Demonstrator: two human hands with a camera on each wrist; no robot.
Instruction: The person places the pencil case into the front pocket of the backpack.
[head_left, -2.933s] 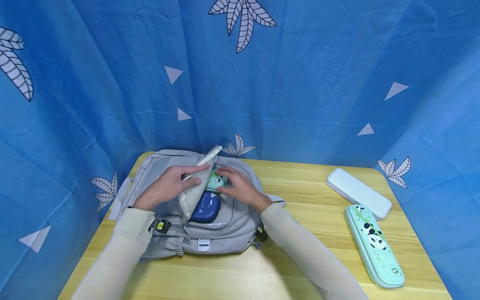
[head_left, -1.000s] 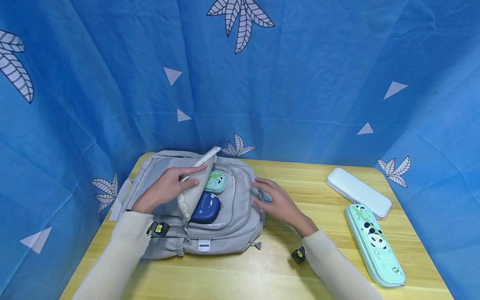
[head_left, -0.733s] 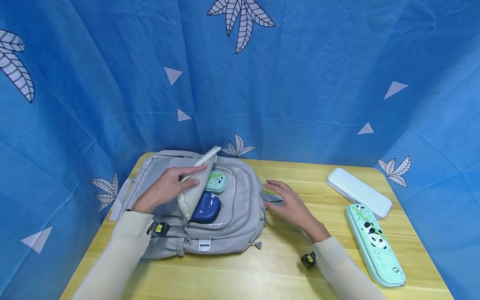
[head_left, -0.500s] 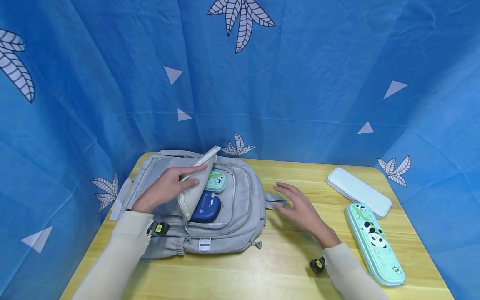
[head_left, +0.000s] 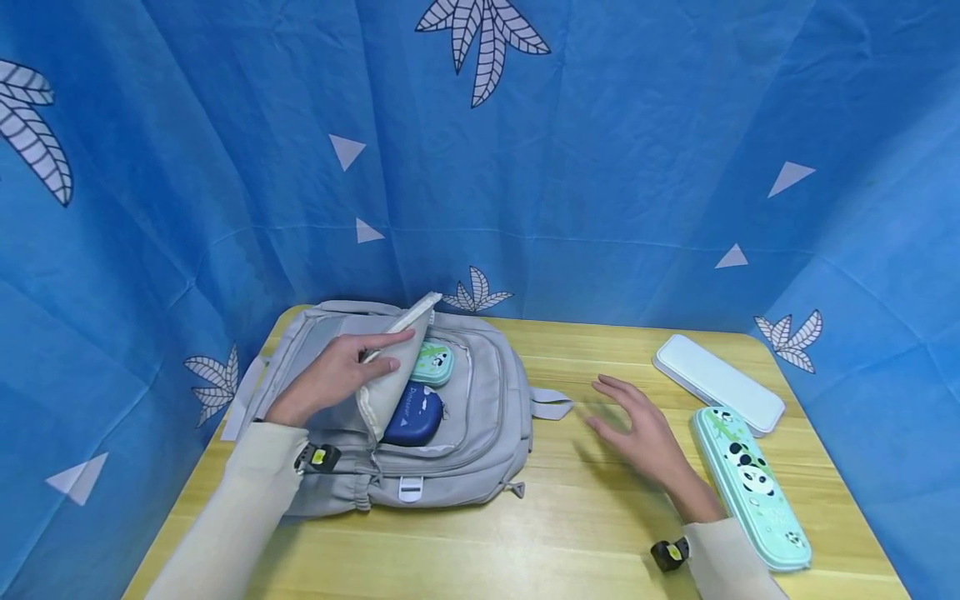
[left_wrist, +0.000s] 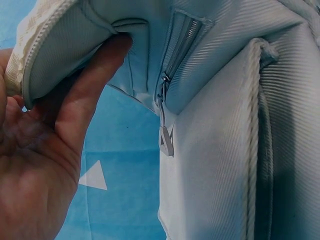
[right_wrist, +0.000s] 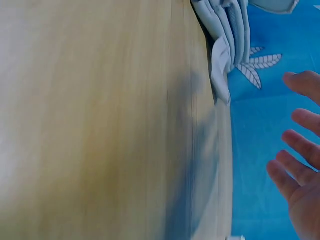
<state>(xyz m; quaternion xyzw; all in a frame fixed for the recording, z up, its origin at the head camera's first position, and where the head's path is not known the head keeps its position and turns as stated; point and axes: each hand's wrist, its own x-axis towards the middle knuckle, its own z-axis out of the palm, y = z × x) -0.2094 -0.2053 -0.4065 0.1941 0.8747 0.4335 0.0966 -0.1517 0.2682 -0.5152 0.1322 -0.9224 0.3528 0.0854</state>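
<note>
A grey backpack (head_left: 491, 375) lies on the table with its front pocket unzipped. My left hand (head_left: 333, 379) pinches the pocket's flap (head_left: 390, 393) and holds it lifted; in the left wrist view the thumb lies against the flap's inner side (left_wrist: 60, 55). Inside the pocket sit a small mint-green panda case (head_left: 435, 364) and, nearer me, a dark blue case (head_left: 415, 415) lettered "Dinosaur". Over the table right of the backpack, my right hand (head_left: 647, 435) hangs with spread, relaxed fingers, touching nothing. To its right lies a long mint-green panda pencil case (head_left: 750, 483).
A white oblong case (head_left: 718, 383) lies behind the pencil case, their ends close together. From the backpack's right end a grey strap loop (head_left: 550, 403) sticks out onto the wooden table (head_left: 540, 542). A blue patterned curtain (head_left: 630, 167) hangs behind and at both sides.
My right hand has left the small green case in the pocket and moved right over the table, towards the long pencil case. The left hand still holds the flap in the same place.
</note>
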